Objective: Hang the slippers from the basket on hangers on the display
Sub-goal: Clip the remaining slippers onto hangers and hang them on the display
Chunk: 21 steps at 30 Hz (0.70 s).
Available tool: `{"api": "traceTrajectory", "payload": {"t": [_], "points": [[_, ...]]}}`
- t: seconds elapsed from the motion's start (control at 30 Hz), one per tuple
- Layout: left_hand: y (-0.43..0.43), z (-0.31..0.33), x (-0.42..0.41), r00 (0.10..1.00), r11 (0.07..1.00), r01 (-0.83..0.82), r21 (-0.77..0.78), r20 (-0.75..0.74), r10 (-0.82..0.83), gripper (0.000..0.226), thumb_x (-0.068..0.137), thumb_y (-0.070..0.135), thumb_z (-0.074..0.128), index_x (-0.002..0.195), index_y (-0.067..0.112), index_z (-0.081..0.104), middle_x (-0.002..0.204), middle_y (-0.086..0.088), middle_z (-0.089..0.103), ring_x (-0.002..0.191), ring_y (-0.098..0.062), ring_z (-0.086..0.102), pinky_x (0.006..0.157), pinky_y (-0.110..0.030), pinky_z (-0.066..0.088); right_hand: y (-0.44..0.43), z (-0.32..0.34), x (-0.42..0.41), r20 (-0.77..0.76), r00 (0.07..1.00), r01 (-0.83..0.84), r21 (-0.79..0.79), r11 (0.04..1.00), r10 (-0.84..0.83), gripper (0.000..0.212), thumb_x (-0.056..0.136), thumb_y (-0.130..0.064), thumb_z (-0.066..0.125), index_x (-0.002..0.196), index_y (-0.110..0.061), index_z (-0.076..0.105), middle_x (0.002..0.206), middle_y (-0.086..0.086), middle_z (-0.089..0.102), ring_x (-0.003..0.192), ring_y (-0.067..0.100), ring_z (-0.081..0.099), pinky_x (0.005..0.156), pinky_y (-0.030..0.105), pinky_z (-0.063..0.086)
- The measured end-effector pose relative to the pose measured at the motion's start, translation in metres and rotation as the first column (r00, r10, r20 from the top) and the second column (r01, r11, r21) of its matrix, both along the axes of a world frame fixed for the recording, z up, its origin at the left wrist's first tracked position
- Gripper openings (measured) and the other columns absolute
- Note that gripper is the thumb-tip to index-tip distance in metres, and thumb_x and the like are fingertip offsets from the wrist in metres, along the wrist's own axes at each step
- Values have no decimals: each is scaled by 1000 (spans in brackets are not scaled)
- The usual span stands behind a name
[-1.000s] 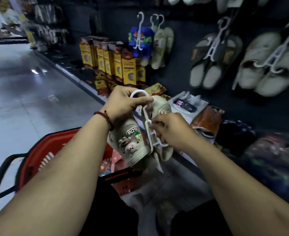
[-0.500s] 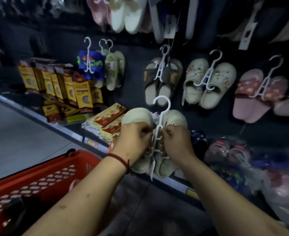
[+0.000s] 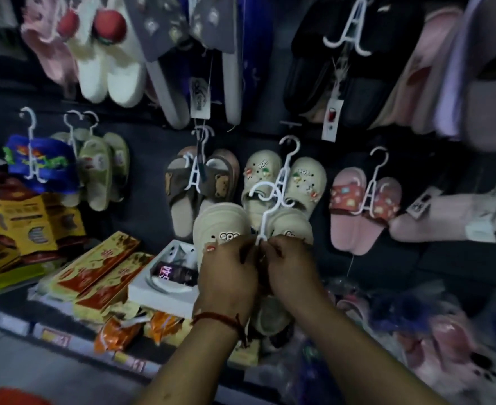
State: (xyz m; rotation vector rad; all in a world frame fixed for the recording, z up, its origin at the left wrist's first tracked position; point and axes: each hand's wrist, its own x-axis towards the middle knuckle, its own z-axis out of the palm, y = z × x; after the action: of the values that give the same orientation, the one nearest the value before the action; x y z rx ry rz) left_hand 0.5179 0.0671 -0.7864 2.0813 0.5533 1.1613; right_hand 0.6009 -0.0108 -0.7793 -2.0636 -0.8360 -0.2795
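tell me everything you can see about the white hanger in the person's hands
The white hanger looks like thin plastic: an open hook on top, a slim stem below, its lower part hidden. It stands nearly upright between the two cream slippers, in front of the display. The left hand and right hand pinch its stem from either side.

Yellow boxes (image 3: 22,223), red packets (image 3: 95,270).

Dark display wall (image 3: 153,135), slipper pairs (image 3: 258,176) on white hangers (image 3: 195,173), shelf (image 3: 10,323) beneath, red-and-yellow boxes (image 3: 95,267), white box (image 3: 159,298)
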Motion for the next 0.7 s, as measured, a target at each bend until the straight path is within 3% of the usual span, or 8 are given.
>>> {"api": "traceTrajectory", "payload": {"t": [0.13, 0.27, 0.37, 0.47, 0.57, 0.63, 0.7], "points": [[10, 25, 30, 999, 1000, 27, 7, 40, -27, 18, 91, 31, 67, 103, 37, 78, 91, 5, 78, 91, -17, 73, 74, -31, 56, 2, 35, 29, 115, 992, 58, -77, 995, -49, 33, 97, -32, 55, 76, -11, 70, 82, 11, 70, 84, 32, 64, 71, 42, 49], [18, 49, 51, 995, 997, 40, 62, 94, -45, 18, 89, 31, 66, 101, 35, 79, 91, 7, 79, 88, -14, 73, 73, -33, 57, 8, 66, 46, 148, 988, 60, -66, 996, -49, 36, 100, -29, 53, 84, -3, 73, 88, 16, 71, 88, 34, 64, 78, 43, 50], [23, 63, 64, 993, 993, 73, 90, 87, -80, 16, 89, 31, 67, 98, 37, 79, 86, 11, 78, 84, -10, 72, 71, -30, 56, 9, 78, 54, 180, 979, 102, -52, 993, -91, 36, 101, -28, 52, 85, -1, 71, 89, 16, 69, 85, 31, 62, 72, 35, 46], [29, 74, 75, 988, 990, 125, 68, 78, -130, 16, 89, 27, 66, 93, 35, 80, 81, 12, 77, 81, -8, 71, 71, -30, 57, 10, 86, 66, 111, 988, 114, -20, 993, -111, 36, 100, -30, 53, 81, -5, 69, 83, 14, 68, 76, 29, 63, 65, 32, 48], [38, 79, 91, 991, 989, 133, 66, 1, -133, 21, 90, 20, 67, 91, 37, 80, 81, 14, 77, 76, -2, 69, 67, -20, 54, 14, 92, 79, -24, 995, 93, 0, 996, -93, 36, 99, -31, 53, 73, -10, 66, 73, 11, 66, 69, 30, 65, 60, 32, 52], [47, 79, 104, 989, 986, 144, 84, -41, -141, 18, 90, 21, 67, 89, 33, 81, 80, 8, 77, 77, -10, 70, 67, -25, 56, 19, 92, 91, -31, 994, 100, -33, 994, -101, 35, 99, -31, 54, 74, -10, 66, 73, 10, 65, 71, 27, 65, 58, 28, 48], [55, 79, 118, 986, 983, 157, 97, -78, -150, 16, 90, 22, 67, 83, 28, 81, 77, 2, 76, 78, -17, 70, 69, -34, 56, 28, 90, 105, -65, 994, 86, -41, 995, -89, 34, 98, -32, 54, 81, -7, 69, 77, 15, 68, 73, 31, 68, 66, 33, 56]]}}
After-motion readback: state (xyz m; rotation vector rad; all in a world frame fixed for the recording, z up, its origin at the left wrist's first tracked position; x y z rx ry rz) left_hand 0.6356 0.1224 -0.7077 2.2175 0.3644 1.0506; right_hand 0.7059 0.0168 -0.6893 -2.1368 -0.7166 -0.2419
